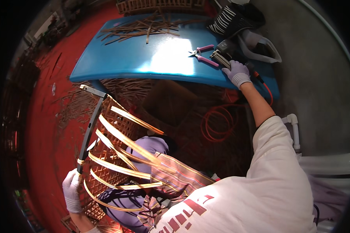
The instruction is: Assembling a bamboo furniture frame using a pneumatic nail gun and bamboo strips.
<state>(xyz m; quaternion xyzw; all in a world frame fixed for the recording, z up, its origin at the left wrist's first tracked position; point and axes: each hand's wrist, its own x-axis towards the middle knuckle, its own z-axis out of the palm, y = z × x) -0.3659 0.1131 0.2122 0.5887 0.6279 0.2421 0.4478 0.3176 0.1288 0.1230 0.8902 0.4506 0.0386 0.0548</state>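
My left hand (72, 190), in a pale striped glove, is closed round the lower end of a dark flat bar (92, 120). The bar edges a woven rattan panel (114, 151) leaning by my legs. Several pale curved cane strips (122, 136) stick out from it toward my lap. My right arm reaches across to the blue table, where my gloved right hand (237, 73) closes on an air staple gun (223, 57) with an orange hose at its end. Its underside and my fingertips are partly hidden. Just left of it, pink-handled snips (202, 55) lie with their blades apart.
Loose brown strips (147, 29) lie in a heap on the blue table (116, 50). A white plastic bin (259, 46) and a black striped bag (233, 19) stand at its right end. The orange hose (217, 122) coils below. Scraps litter the red floor (46, 128); a white pipe (294, 130) runs along the wall.
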